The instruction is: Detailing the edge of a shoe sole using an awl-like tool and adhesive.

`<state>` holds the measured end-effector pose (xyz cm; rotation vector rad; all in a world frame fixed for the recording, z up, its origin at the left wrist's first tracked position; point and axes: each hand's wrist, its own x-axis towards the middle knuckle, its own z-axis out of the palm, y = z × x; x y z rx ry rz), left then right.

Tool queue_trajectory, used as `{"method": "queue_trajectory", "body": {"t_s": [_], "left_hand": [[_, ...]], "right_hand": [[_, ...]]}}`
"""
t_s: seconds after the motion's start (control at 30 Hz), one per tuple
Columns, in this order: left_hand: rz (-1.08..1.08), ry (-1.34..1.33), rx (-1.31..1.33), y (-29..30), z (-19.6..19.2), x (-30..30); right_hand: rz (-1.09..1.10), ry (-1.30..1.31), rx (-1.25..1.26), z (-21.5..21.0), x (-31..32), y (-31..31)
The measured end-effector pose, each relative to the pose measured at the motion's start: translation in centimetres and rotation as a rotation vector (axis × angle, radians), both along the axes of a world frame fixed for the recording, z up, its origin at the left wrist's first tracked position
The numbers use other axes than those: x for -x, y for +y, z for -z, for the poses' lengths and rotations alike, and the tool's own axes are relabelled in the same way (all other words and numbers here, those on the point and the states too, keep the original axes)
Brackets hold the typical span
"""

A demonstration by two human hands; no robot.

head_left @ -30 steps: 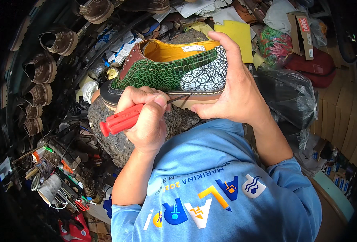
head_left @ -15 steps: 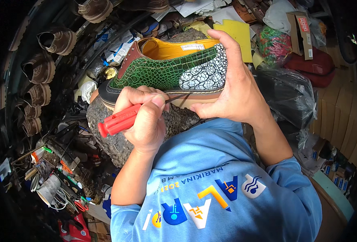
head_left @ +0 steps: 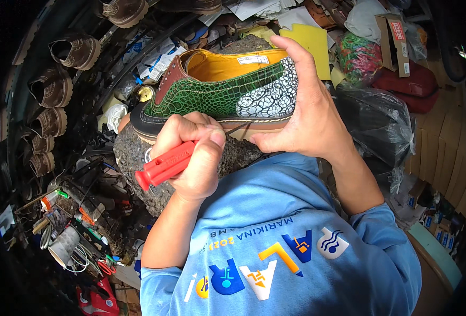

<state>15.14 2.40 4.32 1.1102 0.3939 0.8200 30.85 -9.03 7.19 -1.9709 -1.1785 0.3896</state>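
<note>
Left hand was balled up tight around a red-handled tool, thumb pressed on top near the front end, handle sticking out toward the person's left. The thin metal tip poked out from under the thumb and pointed right at the tan sole edge of the shoe; couldn't quite tell if it was actually touching. The forearm came up from the lower edge, bent at the wrist so the fist sat just below the shoe.

Right hand was wrapped around the heel end of that shoe, fingers curled over the top of the back and thumb under the sole, gripping it firmly. That arm came in from the lower right in a blue sleeve.

The shoe itself lay on its side: green croc-pattern upper, a white crackle patch at the heel, brown collar, yellow lining, black toe. It rested on a rough stone block.

Further out, a row of brown shoes ran along the left, and a black plastic bag sat off to the right.
</note>
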Motion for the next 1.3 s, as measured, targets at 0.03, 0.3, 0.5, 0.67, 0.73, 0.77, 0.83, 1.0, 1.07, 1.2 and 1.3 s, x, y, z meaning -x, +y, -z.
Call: {"method": "queue_trajectory", "body": {"t_s": [0.03, 0.3, 0.5, 0.67, 0.73, 0.77, 0.83, 1.0, 1.07, 1.2, 1.3], "left_hand": [[0.011, 0.036, -0.041, 0.1, 0.1, 0.1], [-0.064, -0.148, 0.244, 0.5, 0.7, 0.0], [-0.097, 0.013, 0.152, 0.1, -0.1, -0.4], [-0.105, 0.074, 0.153, 0.0, -0.3, -0.3], [-0.105, 0.086, 0.142, -0.1, -0.4, -0.4], [-0.105, 0.098, 0.132, -0.2, -0.4, -0.4], [-0.102, 0.106, 0.133, -0.2, -0.4, -0.4], [-0.090, 0.133, 0.117, -0.3, -0.6, -0.4], [-0.123, 0.083, 0.191, -0.3, -0.6, -0.5], [-0.116, 0.072, 0.203, 0.0, -0.8, -0.5], [-0.116, 0.130, 0.187, -0.2, -1.1, -0.7]], "right_hand": [[0.000, -0.001, -0.002, 0.1, 0.1, -0.1], [0.021, 0.034, 0.035, -0.1, 0.2, -0.2], [0.018, 0.020, 0.051, 0.1, 0.1, -0.4], [0.014, 0.049, 0.057, 0.2, 0.3, -0.4], [0.014, 0.070, 0.062, 0.2, 0.3, -0.4], [0.013, 0.057, 0.057, 0.2, 0.3, -0.4], [0.014, 0.044, 0.053, 0.2, 0.3, -0.4], [0.010, 0.072, 0.047, 0.2, 0.3, -0.4], [0.006, 0.059, 0.038, 0.1, 0.3, -0.4], [0.011, 0.072, 0.026, 0.4, 0.4, -0.4], [0.020, 0.090, 0.033, 0.1, 0.3, -0.5]]}}
